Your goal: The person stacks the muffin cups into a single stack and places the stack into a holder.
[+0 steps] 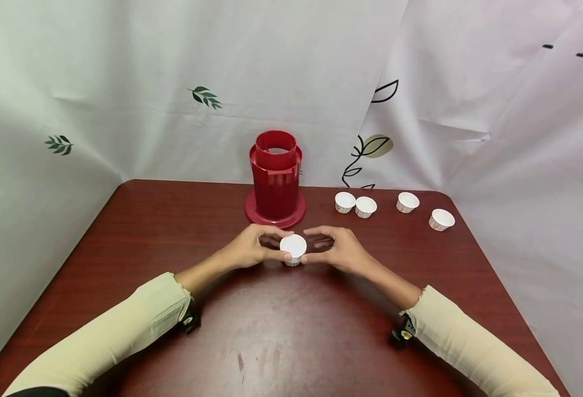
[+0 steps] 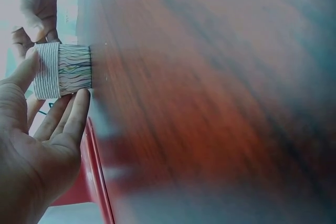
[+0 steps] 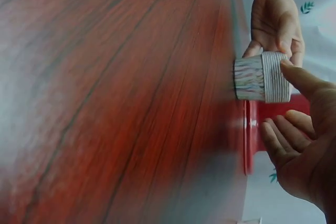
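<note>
A nested stack of small white paper cups (image 1: 293,249) stands upright near the middle of the table. Its stacked rims (image 2: 47,72) and printed pleated side show in both wrist views. My left hand (image 1: 253,246) holds the stack from the left, thumb at the rim and fingers against the far side. From the right, my right hand (image 1: 342,251) has its thumb tip at the rim. In the right wrist view its other fingers (image 3: 286,135) are spread loosely, apart from the cups.
Behind the hands stands a red plastic cylinder (image 1: 275,193) with a round base and a ring-shaped top. Several single paper cups (image 1: 365,207) sit at the back right of the dark wooden table (image 1: 182,209). A pale patterned curtain (image 1: 147,71) hangs behind.
</note>
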The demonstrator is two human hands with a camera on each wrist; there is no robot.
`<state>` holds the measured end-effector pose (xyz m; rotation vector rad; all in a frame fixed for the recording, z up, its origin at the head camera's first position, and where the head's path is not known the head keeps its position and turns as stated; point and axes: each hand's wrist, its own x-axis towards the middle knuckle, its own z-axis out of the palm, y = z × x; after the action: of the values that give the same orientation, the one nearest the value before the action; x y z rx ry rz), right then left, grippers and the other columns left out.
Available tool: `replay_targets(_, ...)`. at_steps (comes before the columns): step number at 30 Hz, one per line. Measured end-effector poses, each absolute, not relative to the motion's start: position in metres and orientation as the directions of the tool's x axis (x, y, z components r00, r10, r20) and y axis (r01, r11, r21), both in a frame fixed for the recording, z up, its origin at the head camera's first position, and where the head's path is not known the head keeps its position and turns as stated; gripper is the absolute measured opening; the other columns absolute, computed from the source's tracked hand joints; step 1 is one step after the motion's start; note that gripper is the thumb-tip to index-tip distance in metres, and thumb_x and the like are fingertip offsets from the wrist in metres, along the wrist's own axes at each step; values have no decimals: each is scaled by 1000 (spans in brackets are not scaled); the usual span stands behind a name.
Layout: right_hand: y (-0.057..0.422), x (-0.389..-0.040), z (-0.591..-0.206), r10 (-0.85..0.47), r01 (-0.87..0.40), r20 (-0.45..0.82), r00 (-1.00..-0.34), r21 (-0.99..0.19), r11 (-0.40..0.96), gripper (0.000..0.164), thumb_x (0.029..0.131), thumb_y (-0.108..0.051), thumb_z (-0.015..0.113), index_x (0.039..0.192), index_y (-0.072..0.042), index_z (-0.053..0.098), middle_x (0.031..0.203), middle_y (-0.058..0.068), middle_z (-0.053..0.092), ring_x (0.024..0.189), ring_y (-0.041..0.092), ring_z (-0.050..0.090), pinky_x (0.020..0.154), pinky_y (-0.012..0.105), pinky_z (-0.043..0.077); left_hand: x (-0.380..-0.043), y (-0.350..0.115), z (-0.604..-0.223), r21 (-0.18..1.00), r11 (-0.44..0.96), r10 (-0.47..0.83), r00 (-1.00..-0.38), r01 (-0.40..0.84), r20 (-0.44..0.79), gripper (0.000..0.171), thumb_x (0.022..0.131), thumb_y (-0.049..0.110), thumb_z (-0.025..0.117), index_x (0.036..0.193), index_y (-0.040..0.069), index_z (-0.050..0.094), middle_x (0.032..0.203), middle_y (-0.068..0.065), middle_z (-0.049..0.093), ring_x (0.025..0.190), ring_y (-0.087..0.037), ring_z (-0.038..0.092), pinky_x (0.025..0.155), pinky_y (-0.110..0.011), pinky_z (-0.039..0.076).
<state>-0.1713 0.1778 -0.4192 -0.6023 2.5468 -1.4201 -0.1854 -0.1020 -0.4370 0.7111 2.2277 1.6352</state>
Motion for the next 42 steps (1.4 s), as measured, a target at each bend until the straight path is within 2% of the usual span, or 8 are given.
replay_targets(5,186,-174,-422,-412,-272,54,-910,-827,493,62,86,-26,101,141,-6,78,134,15,83,118,34,82,106,50,68,-185,-102,-439,952,225,541,-839,208,55,52,91,2,93,140,0,77,135,-18,82,117,-31,83,93,-22,66)
replay_targets(16,202,-182,-420,-364,-245,44,-930,-814,527,64,88,-26,100,143,-2,75,136,19,81,124,37,80,110,54,65,-185,-102,-438,954,221,538,-841,202,54,51,91,4,93,140,2,77,139,-17,81,118,-32,83,93,-20,64)
replay_targets(24,211,-185,-418,-325,-209,26,-945,-812,545,66,88,-27,99,144,-2,74,137,18,81,128,37,79,113,54,64,-186,-102,-440,957,208,536,-842,201,60,52,90,0,92,140,0,77,140,-19,80,119,-35,82,94,-20,64)
replay_targets(42,236,-201,-412,-265,-182,34,-964,-811,556,64,91,-23,97,146,0,72,145,20,77,132,40,77,114,55,62,-187,-102,-440,964,193,534,-844,183,54,52,90,-2,93,139,-1,77,139,-20,80,118,-33,83,93,-20,65)
